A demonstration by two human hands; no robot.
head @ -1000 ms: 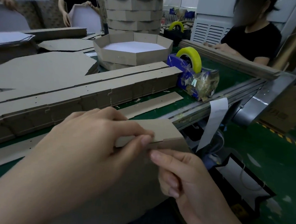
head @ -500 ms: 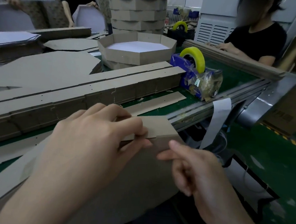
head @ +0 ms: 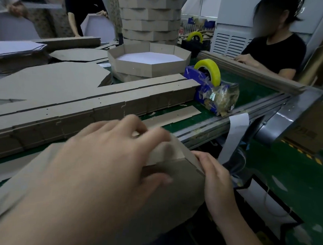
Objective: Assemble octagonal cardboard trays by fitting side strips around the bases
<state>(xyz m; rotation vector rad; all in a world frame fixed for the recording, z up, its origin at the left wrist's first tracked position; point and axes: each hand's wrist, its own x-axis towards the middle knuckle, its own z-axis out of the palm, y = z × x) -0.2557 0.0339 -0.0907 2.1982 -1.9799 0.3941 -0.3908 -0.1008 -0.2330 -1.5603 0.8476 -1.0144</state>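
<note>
Curled over the top of the side strip (head: 171, 150), my left hand (head: 105, 166) holds it at a corner of the base, fingers across the upper edge and thumb pressed on the near face below, though the hand is blurred. My right hand (head: 217, 182) sits just right of that corner with its fingers laid along the strip's slanted edge; the thumb is hidden, so I cannot tell whether it pinches the cardboard or only presses it. The base (head: 171, 195) is the big brown panel filling the lower middle of the frame, tilted toward me off the edge of the green table (head: 253, 90), with the strip folded around its upper right corner. Beyond my hands a long bundle of strips (head: 101, 107) runs across the table from the left edge toward the centre right. Flat cardboard sheets (head: 46, 81) lie at upper left. At top centre rises a tower of stacked trays (head: 150, 13), and in front of it sits one finished tray (head: 150, 68) with a white floor. Another person in a black shirt (head: 278, 52) is at upper right. Right of the bundle's end stands a blue tape dispenser (head: 202, 92) carrying a yellow roll (head: 211, 68). A loose strip (head: 176, 113) lies flat near the dispenser, and a white paper slip (head: 235, 134) hangs from the table's edge.
</note>
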